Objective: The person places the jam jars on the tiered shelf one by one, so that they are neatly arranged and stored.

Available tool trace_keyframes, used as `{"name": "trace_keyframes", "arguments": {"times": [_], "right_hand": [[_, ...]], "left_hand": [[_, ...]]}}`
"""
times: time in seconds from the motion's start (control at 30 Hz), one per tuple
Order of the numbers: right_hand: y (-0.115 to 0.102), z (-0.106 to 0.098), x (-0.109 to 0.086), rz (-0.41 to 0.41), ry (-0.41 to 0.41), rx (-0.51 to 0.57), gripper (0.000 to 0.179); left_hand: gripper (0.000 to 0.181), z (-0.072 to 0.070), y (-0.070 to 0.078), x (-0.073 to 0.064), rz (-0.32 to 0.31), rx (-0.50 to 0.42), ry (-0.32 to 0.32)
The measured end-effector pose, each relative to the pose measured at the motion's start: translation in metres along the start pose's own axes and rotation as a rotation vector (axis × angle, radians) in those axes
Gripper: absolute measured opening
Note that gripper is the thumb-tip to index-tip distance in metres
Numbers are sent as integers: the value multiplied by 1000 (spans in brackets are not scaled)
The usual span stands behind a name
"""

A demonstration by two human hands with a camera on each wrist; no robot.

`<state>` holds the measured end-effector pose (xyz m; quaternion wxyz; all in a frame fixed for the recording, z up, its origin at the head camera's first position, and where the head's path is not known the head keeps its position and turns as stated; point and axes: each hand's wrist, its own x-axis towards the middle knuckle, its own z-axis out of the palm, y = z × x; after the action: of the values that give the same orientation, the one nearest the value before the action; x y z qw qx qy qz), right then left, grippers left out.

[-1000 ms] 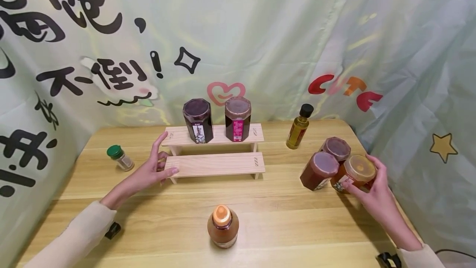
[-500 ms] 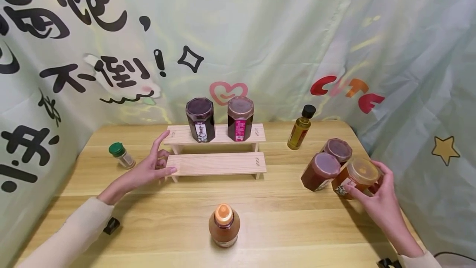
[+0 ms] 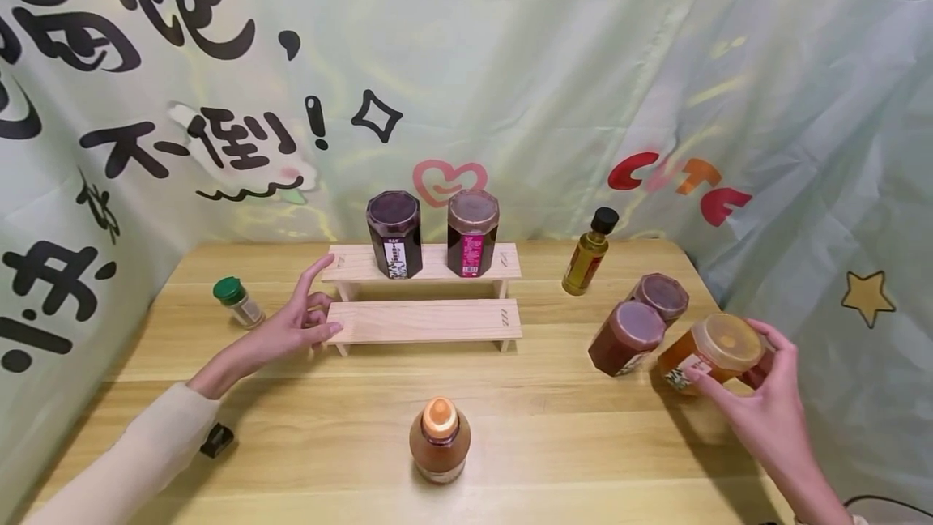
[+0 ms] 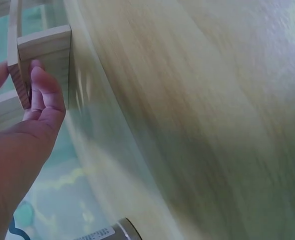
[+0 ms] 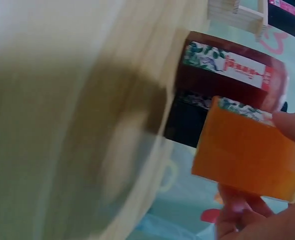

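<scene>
My right hand (image 3: 778,391) grips an octagonal jar of amber honey (image 3: 703,355), thumb on its label side and fingers round the far side. In the right wrist view the honey jar (image 5: 247,150) is raised off the table, its base showing. Close beside it stand a red-brown jar (image 3: 627,339) and a darker jar (image 3: 659,296). At the left end of a two-step wooden rack (image 3: 423,321), my left hand (image 3: 287,329) pinches the lower step, thumb on top and fingertips beneath, as the left wrist view shows; its index finger reaches the upper step.
Two dark jars, one with a white label (image 3: 394,237) and one with a pink label (image 3: 473,235), stand on the upper step. An oil bottle (image 3: 586,253) is behind right, a green-capped shaker (image 3: 239,302) at left, a brown bottle (image 3: 440,444) in front. A printed curtain (image 3: 539,87) encloses the table.
My right hand has lifted the honey jar and drawn it right, away from the two neighbouring jars. The left hand has stayed at the rack.
</scene>
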<state>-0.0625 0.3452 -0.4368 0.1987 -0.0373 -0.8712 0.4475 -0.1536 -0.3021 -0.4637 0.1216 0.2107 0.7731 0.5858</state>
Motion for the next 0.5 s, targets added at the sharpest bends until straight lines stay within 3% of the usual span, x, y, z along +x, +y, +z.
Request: {"name": "trace_keyframes", "arguments": {"times": [0.5], "right_hand": [[-42,-10,4,-46,64,-13,115]], "left_hand": [[106,1,-4,-2,21,-37,34]]}}
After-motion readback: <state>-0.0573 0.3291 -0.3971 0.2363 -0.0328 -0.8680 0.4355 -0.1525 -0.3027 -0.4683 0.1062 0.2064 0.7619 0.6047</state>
